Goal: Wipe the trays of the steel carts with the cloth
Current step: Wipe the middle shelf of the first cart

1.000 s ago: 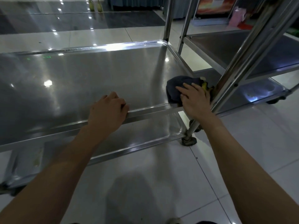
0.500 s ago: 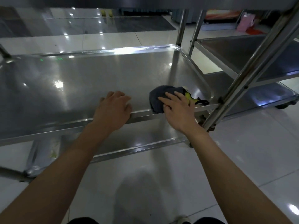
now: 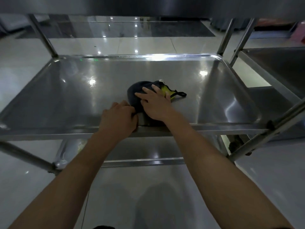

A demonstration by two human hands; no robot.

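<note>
Cloth [image 3: 140, 93]: dark bundle with a yellow patch, lying on my middle tray [image 3: 66, 96], near its front rim and about mid-width.
Right hand [image 3: 155, 103]: fingers straight and spread, pressing flat on the cloth.
Left hand [image 3: 118, 119]: curled over the front rim, just left of the cloth, touching its edge; holding rim only, I judge.
Nearer hand: right, already on top.
Open room: bare steel left, right and toward the far rim.
Limits: raised rims; corner posts; shelf overhead.
</note>
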